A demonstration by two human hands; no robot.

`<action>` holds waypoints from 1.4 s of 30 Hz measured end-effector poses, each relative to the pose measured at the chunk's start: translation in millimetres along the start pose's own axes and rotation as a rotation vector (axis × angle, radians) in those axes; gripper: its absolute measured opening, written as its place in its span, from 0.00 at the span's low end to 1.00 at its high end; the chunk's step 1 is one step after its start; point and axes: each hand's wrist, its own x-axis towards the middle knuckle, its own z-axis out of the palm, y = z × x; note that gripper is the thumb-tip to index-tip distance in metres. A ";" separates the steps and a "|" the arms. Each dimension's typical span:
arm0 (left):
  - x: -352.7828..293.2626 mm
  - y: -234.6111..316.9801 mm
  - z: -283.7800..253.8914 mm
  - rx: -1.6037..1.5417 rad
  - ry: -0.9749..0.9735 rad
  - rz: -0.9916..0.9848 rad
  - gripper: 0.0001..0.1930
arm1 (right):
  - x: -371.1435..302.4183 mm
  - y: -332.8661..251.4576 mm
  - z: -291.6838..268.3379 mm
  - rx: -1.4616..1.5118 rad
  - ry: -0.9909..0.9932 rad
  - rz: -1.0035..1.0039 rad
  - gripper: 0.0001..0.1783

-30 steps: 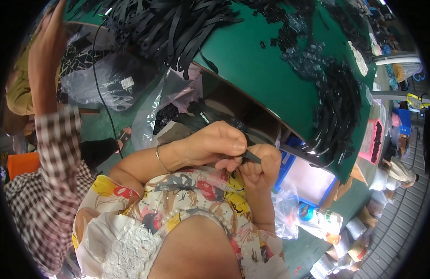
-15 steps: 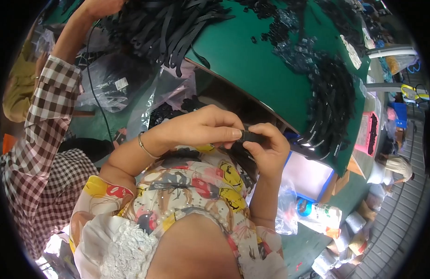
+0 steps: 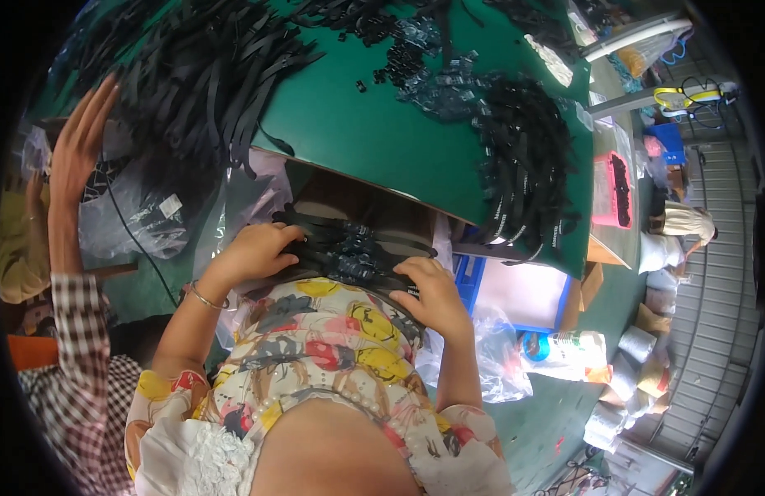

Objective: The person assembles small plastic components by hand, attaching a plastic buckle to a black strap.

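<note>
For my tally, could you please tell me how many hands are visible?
3: the left hand and right hand rest on black straps in the lap; a co-worker's raised hand at left.

Both hands on a bundle of black straps at the table edge.
Left hand [image 3: 254, 252] and right hand [image 3: 432, 293] rest on the black straps [image 3: 349, 248] in the lap, below the green table [image 3: 374, 140]. More strap piles [image 3: 523, 157] lie on the table. A co-worker's hand [image 3: 81, 145] is raised at left.
</note>
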 end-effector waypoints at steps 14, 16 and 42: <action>29.3 35.6 -60.9 -0.096 0.479 0.144 0.11 | 131.6 86.8 -101.1 -0.751 0.426 0.219 0.10; 33.8 34.0 -72.4 -0.072 0.590 0.149 0.10 | 134.6 90.0 -107.0 -0.628 0.515 0.184 0.09; 48.9 -30.8 -161.2 0.541 1.229 -0.396 0.03 | 128.6 15.6 -184.2 1.624 0.410 -0.126 0.09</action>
